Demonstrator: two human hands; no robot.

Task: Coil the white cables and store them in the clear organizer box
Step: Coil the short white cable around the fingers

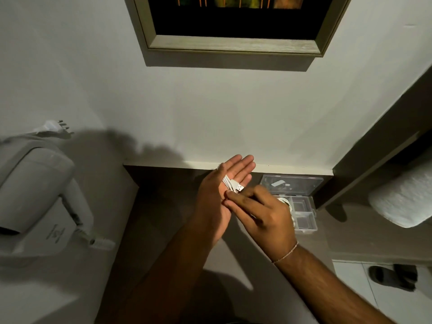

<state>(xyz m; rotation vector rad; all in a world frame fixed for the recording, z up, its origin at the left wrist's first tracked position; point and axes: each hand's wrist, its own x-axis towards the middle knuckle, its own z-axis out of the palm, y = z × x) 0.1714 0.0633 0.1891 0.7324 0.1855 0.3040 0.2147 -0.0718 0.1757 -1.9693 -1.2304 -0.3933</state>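
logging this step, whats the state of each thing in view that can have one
clear plastic organizer box: lid open, standing up against the wall
white cable with a USB plug: bundled across the left palm
second white cable: coiled, already in the box
left hand: open, fingers straight, palm up
right hand: fingertips pinching at the cable on the left palm
white wall plug: unplugged, prongs bare

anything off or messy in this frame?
Nothing stands out. The left hand is open, palm up, with a white cable on it; the right hand pinches at the cable. The clear organizer box sits open behind, lid up.
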